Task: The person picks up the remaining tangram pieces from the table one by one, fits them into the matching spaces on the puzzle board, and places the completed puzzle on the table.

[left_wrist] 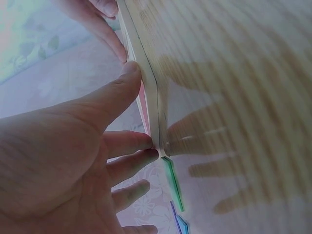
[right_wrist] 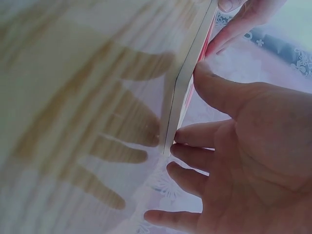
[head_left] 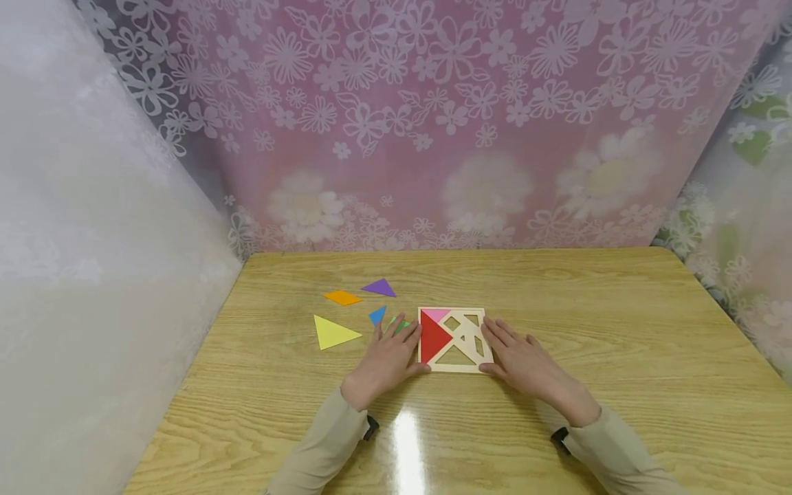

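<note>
A square wooden tangram board [head_left: 456,368] lies flat on the table between both hands. A large red triangle [head_left: 434,337] fills its left side, and a pink piece [head_left: 436,314] sits at its far left; its other cutouts show bare table. My left hand [head_left: 386,356] rests along the board's left edge, thumb at the near corner and fingers extended. On the opposite edge, my right hand [head_left: 522,361] touches the frame with straight fingers and thumb. Under the left fingers a green piece [left_wrist: 174,183] is partly covered. A small blue triangle [head_left: 377,315] lies beside that hand.
Farther left on the wood-grain table [head_left: 247,412] are a yellow triangle [head_left: 333,333], an orange parallelogram [head_left: 343,298] and a purple triangle [head_left: 380,287]. Floral curtains [head_left: 433,137] hang behind the table and along its sides.
</note>
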Motion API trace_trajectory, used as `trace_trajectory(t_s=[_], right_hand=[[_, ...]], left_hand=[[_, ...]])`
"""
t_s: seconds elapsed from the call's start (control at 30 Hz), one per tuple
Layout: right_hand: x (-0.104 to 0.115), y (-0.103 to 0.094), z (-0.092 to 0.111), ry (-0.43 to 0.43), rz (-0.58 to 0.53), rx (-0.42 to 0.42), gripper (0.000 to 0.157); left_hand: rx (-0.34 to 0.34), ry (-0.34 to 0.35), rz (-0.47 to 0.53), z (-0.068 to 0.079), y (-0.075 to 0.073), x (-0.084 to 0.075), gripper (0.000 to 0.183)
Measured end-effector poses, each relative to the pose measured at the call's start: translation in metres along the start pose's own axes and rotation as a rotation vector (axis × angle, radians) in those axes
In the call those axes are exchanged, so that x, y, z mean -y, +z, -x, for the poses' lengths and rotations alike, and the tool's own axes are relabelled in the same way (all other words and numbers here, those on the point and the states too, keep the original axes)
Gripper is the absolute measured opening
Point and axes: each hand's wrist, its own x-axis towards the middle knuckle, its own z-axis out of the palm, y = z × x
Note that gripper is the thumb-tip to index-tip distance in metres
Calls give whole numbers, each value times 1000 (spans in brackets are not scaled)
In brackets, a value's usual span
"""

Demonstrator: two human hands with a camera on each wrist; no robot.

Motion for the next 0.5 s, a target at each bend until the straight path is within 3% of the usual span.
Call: trace_trajectory(t_s=[0.33, 0.5], right_hand=[[-3, 1, 1, -12, -38, 23, 71], [-3, 1, 2, -14, -48, 25, 71]], left_hand=[[-5, 19, -5, 0, 1, 3, 77], [-44, 40, 35, -2, 1, 9, 71]])
